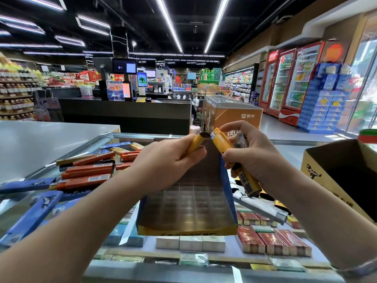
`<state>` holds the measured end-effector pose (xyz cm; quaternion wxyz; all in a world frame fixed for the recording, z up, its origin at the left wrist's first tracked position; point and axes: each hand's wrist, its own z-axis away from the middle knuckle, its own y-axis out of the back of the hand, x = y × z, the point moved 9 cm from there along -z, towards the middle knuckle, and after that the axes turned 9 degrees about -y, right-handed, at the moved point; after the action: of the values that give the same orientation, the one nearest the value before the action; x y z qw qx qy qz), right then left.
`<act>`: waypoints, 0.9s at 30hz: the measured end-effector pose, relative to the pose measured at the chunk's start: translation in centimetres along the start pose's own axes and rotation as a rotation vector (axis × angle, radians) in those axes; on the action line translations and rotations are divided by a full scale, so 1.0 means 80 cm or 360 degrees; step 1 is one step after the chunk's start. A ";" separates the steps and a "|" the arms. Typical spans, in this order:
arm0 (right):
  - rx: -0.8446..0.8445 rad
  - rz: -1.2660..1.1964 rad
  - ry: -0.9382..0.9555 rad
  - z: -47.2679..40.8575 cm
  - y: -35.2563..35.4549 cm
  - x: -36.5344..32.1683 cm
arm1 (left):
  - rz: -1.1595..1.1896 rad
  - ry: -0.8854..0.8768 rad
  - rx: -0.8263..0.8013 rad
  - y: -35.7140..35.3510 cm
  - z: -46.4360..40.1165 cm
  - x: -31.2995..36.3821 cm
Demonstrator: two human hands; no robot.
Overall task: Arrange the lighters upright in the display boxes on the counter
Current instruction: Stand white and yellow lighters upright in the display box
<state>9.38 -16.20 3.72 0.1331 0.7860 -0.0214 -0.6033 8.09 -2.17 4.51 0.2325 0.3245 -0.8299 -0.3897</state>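
Head view: left hand (173, 158) grips one yellow lighter (196, 142); right hand (252, 154) clutches a bunch of lighters (222, 142), both above the empty display box (185, 231) on the glass bench (51, 172). Step looks like first loading; next: drop lighter upright into a grid cell w/o tipping. Orange lighters (87, 174) lie loose at left, cardboard box (318, 170) at right, neither blocking
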 end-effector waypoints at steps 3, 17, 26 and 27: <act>-0.0002 0.0077 0.0016 0.002 -0.001 -0.001 | 0.0129 -0.0012 0.0019 0.003 0.002 -0.001; 0.0000 0.0140 0.0037 0.003 -0.002 -0.003 | 0.1163 0.0134 -0.0042 -0.011 -0.001 -0.004; 0.0036 0.0172 0.0030 0.000 0.002 0.001 | 0.1134 0.0141 0.0125 -0.008 -0.006 -0.007; 0.0049 0.0166 0.0021 -0.001 0.004 0.003 | 0.1147 0.0154 0.0173 -0.008 -0.008 -0.007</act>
<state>9.56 -16.52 3.60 0.1525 0.7898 -0.0706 -0.5899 9.10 -2.41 4.34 0.3762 0.0413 -0.8985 -0.2222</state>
